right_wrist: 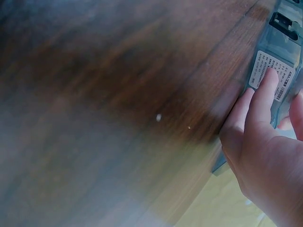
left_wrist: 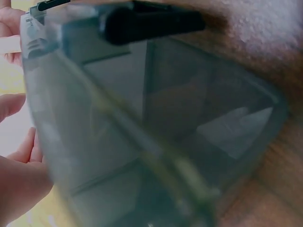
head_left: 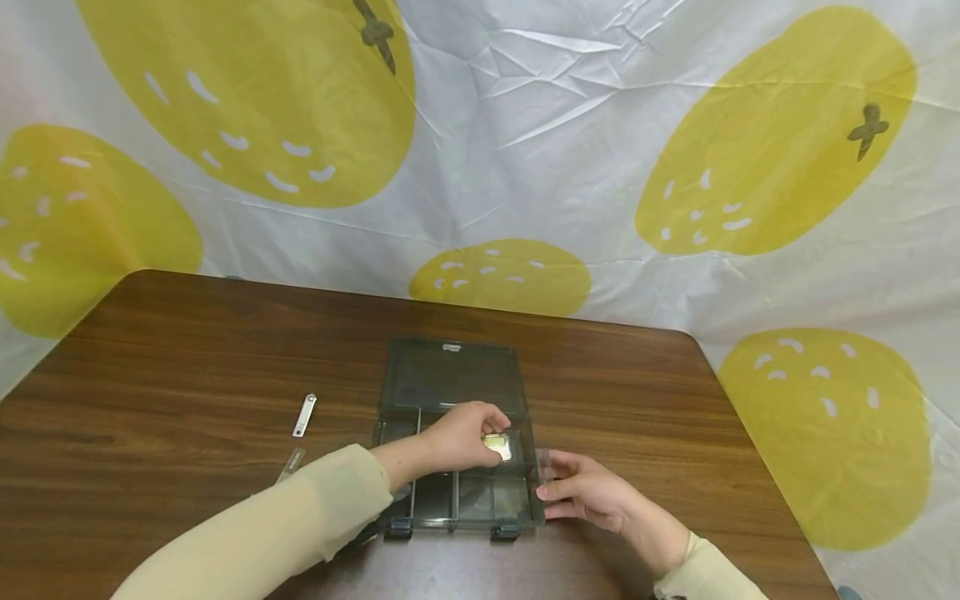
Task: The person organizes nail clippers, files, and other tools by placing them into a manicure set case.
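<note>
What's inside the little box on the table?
In the organizer box, the left hand pinches a small gold-coloured piece over one compartment. The near compartments look empty. The hand covers what lies beneath it.

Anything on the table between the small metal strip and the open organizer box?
In the head view, nothing: bare wood separates the metal strip from the organizer box. A clear strip lies nearer the camera, beside the left sleeve.

We saw a dark wooden table (head_left: pixel 187 350); behind it hung a creased white sheet (head_left: pixel 525 125) printed with yellow fruit.
</note>
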`<act>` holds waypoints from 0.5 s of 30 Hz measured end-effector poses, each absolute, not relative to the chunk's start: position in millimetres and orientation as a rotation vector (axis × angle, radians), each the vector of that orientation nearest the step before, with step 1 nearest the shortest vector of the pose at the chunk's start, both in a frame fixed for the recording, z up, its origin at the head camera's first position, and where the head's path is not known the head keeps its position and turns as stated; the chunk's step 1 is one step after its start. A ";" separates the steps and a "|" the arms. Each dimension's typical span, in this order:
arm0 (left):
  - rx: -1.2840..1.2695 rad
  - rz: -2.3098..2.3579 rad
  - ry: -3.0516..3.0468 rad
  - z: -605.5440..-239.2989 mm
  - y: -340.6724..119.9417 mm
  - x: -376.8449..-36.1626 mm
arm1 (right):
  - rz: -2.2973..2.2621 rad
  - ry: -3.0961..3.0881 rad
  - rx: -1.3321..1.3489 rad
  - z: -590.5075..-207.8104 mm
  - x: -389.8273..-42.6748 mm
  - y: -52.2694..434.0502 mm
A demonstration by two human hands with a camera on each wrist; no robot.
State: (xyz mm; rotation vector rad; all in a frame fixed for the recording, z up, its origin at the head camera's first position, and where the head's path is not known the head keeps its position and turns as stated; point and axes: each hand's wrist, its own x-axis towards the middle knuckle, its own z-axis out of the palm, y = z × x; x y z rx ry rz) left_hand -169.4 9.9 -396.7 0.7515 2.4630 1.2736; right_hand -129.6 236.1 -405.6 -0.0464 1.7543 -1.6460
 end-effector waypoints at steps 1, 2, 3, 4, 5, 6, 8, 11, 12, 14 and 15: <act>0.755 1.280 2.458 -396.5 9.9 -169.7 | -1.648 1.750 -0.049 -405.9 -129.6 236.1; 0.760 1.286 2.455 -396.1 9.7 -170.1 | -1.650 1.749 -0.051 -406.2 -129.7 236.1; 0.759 1.300 2.449 -395.5 9.1 -170.5 | -1.652 1.748 -0.051 -406.3 -129.8 236.1; 0.755 1.311 2.448 -394.7 8.1 -171.0 | -1.655 1.749 -0.051 -406.5 -129.8 236.2; 0.748 1.326 2.443 -393.7 6.7 -171.4 | -1.655 1.749 -0.050 -406.6 -129.8 236.0; 0.732 1.343 2.436 -392.3 5.1 -171.9 | -1.657 1.751 -0.048 -406.5 -129.9 236.0; 0.711 1.371 2.429 -389.9 1.1 -173.1 | -1.656 1.754 -0.048 -406.4 -129.8 235.8; 0.677 1.410 2.419 -386.2 -7.2 -175.1 | -1.656 1.755 -0.049 -406.3 -129.5 235.6; 0.666 1.421 2.415 -384.9 -10.7 -175.7 | -1.657 1.755 -0.048 -406.1 -129.4 235.5; 0.648 1.442 2.417 -383.2 -18.2 -177.4 | -1.653 1.761 -0.046 -405.7 -129.0 235.1; 0.635 1.450 2.419 -382.3 -22.4 -178.2 | -1.650 1.767 -0.041 -405.5 -128.8 234.9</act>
